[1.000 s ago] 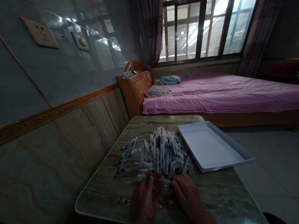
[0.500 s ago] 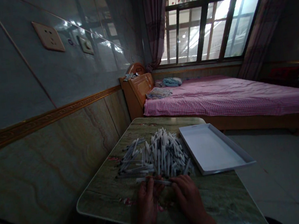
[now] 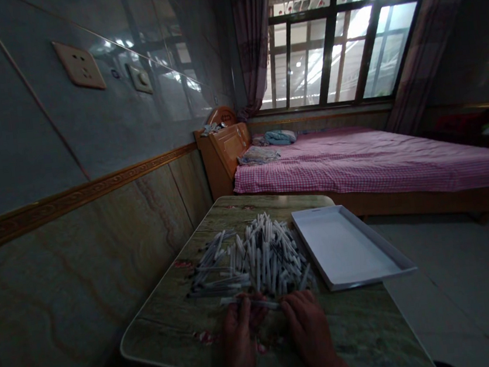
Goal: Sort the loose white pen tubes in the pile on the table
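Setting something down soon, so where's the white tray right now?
In the head view, the white tray sits on the right side of the tabletop, right of the pile of pens and beyond the right hand.

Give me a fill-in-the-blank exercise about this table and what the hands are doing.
The left hand grips a single white ____ just in front of the pile.
The white tray lies to the ____ of the pile on the tabletop.
The bed beyond the table has a ____ checked cover.

Missing words: pen; right; pink.
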Demonstrator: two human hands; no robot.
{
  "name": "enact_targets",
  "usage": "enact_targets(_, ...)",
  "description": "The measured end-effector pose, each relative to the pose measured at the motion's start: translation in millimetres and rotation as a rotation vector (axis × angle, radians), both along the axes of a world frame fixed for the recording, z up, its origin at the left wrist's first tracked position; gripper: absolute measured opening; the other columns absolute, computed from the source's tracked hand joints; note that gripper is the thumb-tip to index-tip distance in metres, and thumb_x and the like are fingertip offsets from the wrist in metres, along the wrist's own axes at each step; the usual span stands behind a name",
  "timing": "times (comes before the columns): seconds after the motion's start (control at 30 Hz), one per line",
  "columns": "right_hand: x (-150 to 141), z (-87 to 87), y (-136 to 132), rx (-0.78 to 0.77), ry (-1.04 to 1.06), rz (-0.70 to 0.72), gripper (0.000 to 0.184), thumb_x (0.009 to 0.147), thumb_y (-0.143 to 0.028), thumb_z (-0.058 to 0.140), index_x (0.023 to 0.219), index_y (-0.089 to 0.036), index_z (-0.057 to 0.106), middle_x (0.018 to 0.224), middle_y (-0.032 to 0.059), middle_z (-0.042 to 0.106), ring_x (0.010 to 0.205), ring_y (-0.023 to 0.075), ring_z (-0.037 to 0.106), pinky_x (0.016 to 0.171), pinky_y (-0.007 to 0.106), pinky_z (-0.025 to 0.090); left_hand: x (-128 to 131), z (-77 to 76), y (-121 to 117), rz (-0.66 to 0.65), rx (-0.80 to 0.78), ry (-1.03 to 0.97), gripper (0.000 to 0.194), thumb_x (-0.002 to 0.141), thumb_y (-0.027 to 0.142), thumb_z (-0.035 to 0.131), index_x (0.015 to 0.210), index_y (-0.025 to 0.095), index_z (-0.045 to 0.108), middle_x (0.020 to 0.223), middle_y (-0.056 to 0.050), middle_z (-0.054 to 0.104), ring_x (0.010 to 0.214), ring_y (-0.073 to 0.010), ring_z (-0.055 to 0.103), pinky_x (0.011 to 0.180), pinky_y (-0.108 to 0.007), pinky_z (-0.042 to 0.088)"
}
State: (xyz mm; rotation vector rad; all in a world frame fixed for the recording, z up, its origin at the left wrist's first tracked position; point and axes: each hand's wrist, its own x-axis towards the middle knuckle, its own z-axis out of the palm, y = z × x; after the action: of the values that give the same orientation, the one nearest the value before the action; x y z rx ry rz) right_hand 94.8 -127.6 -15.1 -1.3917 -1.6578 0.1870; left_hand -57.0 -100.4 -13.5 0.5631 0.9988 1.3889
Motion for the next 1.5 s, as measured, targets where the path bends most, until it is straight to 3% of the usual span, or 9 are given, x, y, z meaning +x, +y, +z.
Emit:
enact_targets(0.27, 2.2, -0.3, -1.4, 0.025, 0.058, 0.035, 0.012, 0.095, -0.023, 0.055, 0.098, -0.026, 0.066, 0.092, 0.0007, 0.066, 0.090, 0.0190, 0.058, 0.080, 0.029, 0.043, 2.9, 5.8, -1.5, 0.047, -0.060, -0.039, 0.036, 0.064, 0.041, 0.084, 0.086, 0.021, 0.064, 0.083, -0.007, 0.079, 0.081, -0.0282, 0.077, 0.065, -0.032, 0.061)
enact_targets(0.47, 0.7, -4.3, 0.3, -0.031, 0.025, -0.002, 0.017, 0.094, -0.023, 0.056, 0.078, -0.025, 0.064, 0.077, -0.0006, 0.063, 0.080, 0.0193, 0.056, 0.074, 0.029, 0.040, 4.1, 4.3, -1.2, 0.066, -0.046, -0.080, 0.045, 0.057, 0.043, 0.088, 0.086, 0.020, 0.063, 0.080, -0.005, 0.079, 0.074, -0.0248, 0.076, 0.062, -0.029, 0.060)
enact_targets(0.57, 1.4, -4.0, 0.3, -0.017, 0.043, 0.014, 0.008, 0.092, -0.022, 0.058, 0.089, -0.025, 0.066, 0.087, 0.0002, 0.066, 0.088, 0.0197, 0.057, 0.078, 0.029, 0.041, 3.5, 7.4, -3.2, 0.042, -0.046, -0.042, 0.043, 0.061, 0.045, 0.085, 0.088, 0.021, 0.063, 0.083, -0.006, 0.079, 0.073, -0.0251, 0.076, 0.052, -0.026, 0.057)
enact_targets(0.7, 1.4, -2.3, 0.8, -0.028, 0.042, -0.015, 0.015, 0.096, -0.023, 0.052, 0.091, -0.025, 0.066, 0.090, 0.0006, 0.067, 0.088, 0.0193, 0.057, 0.080, 0.029, 0.041, 3.5, 9.8, -4.6, 0.052, -0.086, 0.007, 0.046, 0.060, 0.046, 0.085, 0.091, 0.019, 0.063, 0.088, -0.009, 0.079, 0.070, -0.0263, 0.076, 0.039, -0.022, 0.048)
enact_targets(0.8, 1.5, -2.0, 0.7, -0.058, 0.002, -0.018, 0.024, 0.097, -0.025, 0.050, 0.078, -0.025, 0.064, 0.076, -0.0004, 0.064, 0.078, 0.0186, 0.056, 0.075, 0.029, 0.039, 3.7, 8.9, -4.5, 0.064, -0.068, -0.025, 0.047, 0.059, 0.044, 0.086, 0.090, 0.017, 0.063, 0.088, -0.011, 0.079, 0.078, -0.0276, 0.077, 0.048, -0.024, 0.055)
enact_targets(1.07, 2.5, 0.3, -0.9, -0.037, 0.013, -0.013, 0.019, 0.097, -0.025, 0.050, 0.087, -0.026, 0.066, 0.086, -0.0002, 0.067, 0.085, 0.0188, 0.057, 0.079, 0.029, 0.040, 3.6, 2.4, -1.2, 0.079, -0.036, -0.078, 0.036, 0.064, 0.039, 0.085, 0.086, 0.020, 0.063, 0.085, -0.007, 0.080, 0.078, -0.0250, 0.077, 0.065, -0.030, 0.061)
enact_targets(1.17, 2.5, -2.4, 1.0, -0.054, -0.001, -0.018, 0.022, 0.097, -0.027, 0.052, 0.079, -0.025, 0.065, 0.078, -0.0006, 0.065, 0.080, 0.0186, 0.056, 0.076, 0.029, 0.039, 3.1, 1.1, -1.6, 0.058, -0.043, -0.042, 0.037, 0.066, 0.042, 0.083, 0.089, 0.021, 0.062, 0.087, -0.007, 0.080, 0.080, -0.0262, 0.077, 0.054, -0.026, 0.058)
enact_targets(1.3, 5.2, -4.8, 0.8, -0.041, 0.026, 0.011, 0.012, 0.093, -0.026, 0.057, 0.085, -0.025, 0.066, 0.083, -0.0001, 0.066, 0.085, 0.0192, 0.057, 0.078, 0.029, 0.040, 2.4, 1.6, -2.9, 0.054, -0.095, 0.024, 0.035, 0.071, 0.045, 0.077, 0.093, 0.022, 0.061, 0.095, -0.010, 0.079, 0.082, -0.0302, 0.077, 0.031, -0.021, 0.042)
enact_targets(1.5, 7.9, -3.6, -1.2, -0.044, 0.031, -0.116, 0.011, 0.088, -0.021, 0.058, 0.089, -0.026, 0.068, 0.088, 0.0004, 0.068, 0.088, 0.0205, 0.058, 0.080, 0.031, 0.041, 2.8, 4.7, -3.3, 0.096, -0.150, 0.020, 0.028, 0.079, 0.045, 0.069, 0.095, 0.023, 0.060, 0.103, -0.011, 0.078, 0.087, -0.0307, 0.076, 0.029, -0.020, 0.039)
